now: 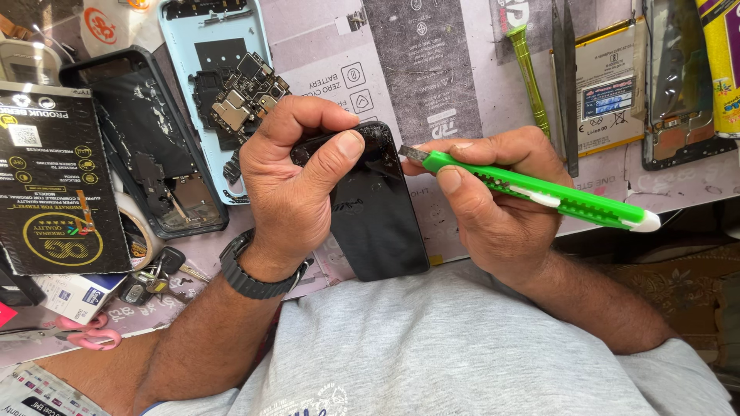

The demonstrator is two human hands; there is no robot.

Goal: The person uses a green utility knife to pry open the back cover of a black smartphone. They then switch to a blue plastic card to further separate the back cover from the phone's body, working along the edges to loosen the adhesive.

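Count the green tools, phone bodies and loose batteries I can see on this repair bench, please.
Green tools: 2, the utility knife in the right hand and a screwdriver.
Phone bodies: 4, the black phone gripped by the left hand, a black frame, a light blue shell, another frame.
Batteries: 1.
Total: 7.
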